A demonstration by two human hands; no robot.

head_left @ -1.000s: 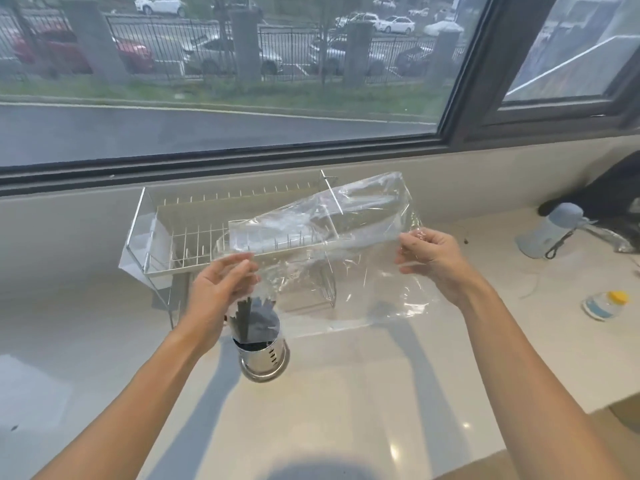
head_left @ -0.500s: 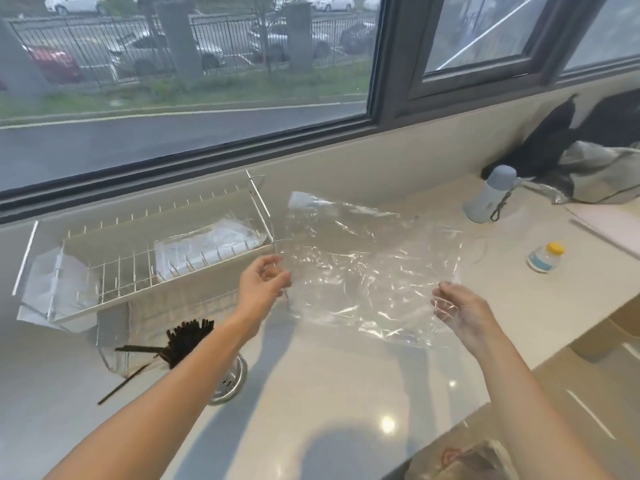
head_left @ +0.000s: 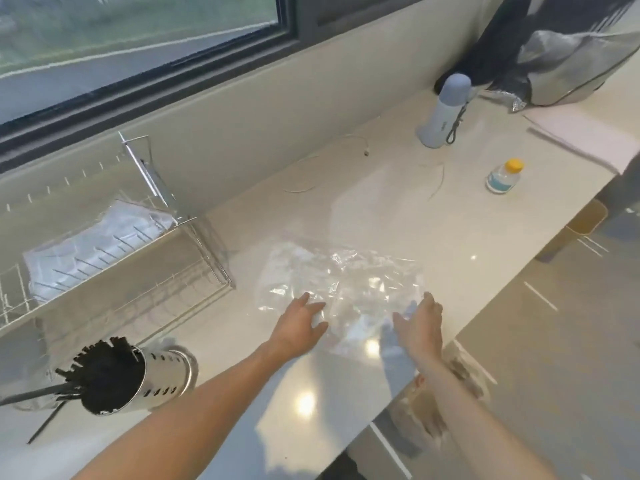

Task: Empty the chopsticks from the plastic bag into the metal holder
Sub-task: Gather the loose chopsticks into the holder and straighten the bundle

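The clear plastic bag (head_left: pixel 341 282) lies crumpled and flat on the pale counter, with nothing visible inside it. My left hand (head_left: pixel 300 322) hovers open at its near left edge, fingers spread. Just right of that, my right hand (head_left: pixel 420 322) is open too, at the bag's near right edge. At the lower left stands the perforated metal holder (head_left: pixel 157 374), full of black chopsticks (head_left: pixel 100 372). Two or three loose chopsticks (head_left: pixel 38 398) stick out sideways beside it onto the counter.
A wire dish rack (head_left: pixel 114 258) holding a plastic-wrapped pack stands left against the wall. Farther right are a grey-blue flask (head_left: pixel 441 112), a small yellow-capped bottle (head_left: pixel 502 176), a thin white cable (head_left: pixel 329 171) and dark and silver bags (head_left: pixel 554 53). The counter edge (head_left: pixel 460 330) runs just right of my hands.
The view swung right and down. Both hands lowered the bag onto the counter and let go of it; the holder with chopsticks now sits far left.
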